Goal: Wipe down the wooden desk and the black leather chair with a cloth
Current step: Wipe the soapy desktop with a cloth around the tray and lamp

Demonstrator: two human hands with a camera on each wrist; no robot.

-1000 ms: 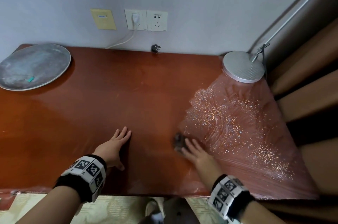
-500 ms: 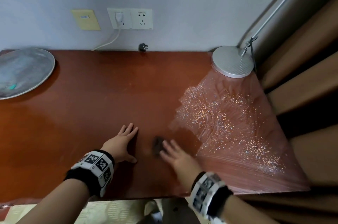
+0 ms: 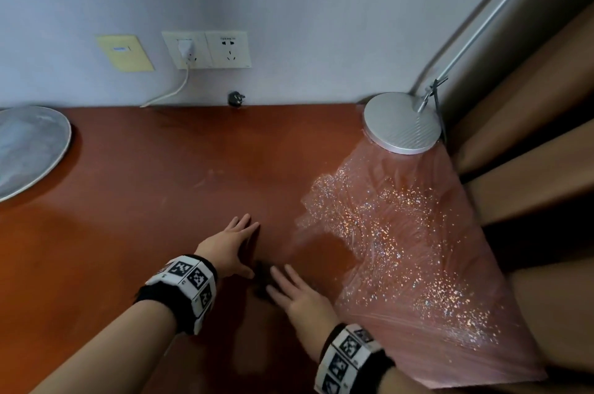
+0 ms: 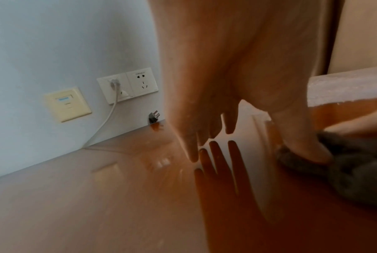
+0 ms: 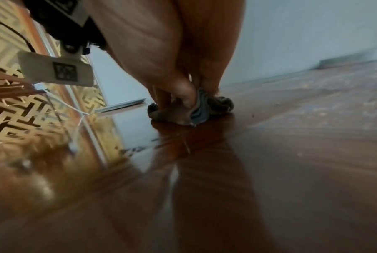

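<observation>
The red-brown wooden desk (image 3: 144, 216) fills the head view. My left hand (image 3: 231, 245) lies flat on it with straight fingers and holds nothing. Just to its right, my right hand (image 3: 299, 294) presses a small dark grey cloth (image 3: 261, 281) onto the wood with straight fingers. In the left wrist view my left thumb touches the edge of the cloth (image 4: 356, 174). The right wrist view shows the bunched cloth (image 5: 218, 104) under my fingers, with the thumb against its side. The black chair is not in view.
A streaked patch with glittering specks (image 3: 401, 233) covers the desk's right end. A round silver lamp base (image 3: 401, 123) stands at the back right, a round metal tray (image 3: 29, 149) at the far left. Wall sockets (image 3: 209, 49) and a loose plug (image 3: 236, 99) are behind; brown curtains (image 3: 530, 152) hang to the right.
My right hand has slid the cloth left, from the edge of the glittering patch to right beside my left hand. The left hand has stayed flat in place.
</observation>
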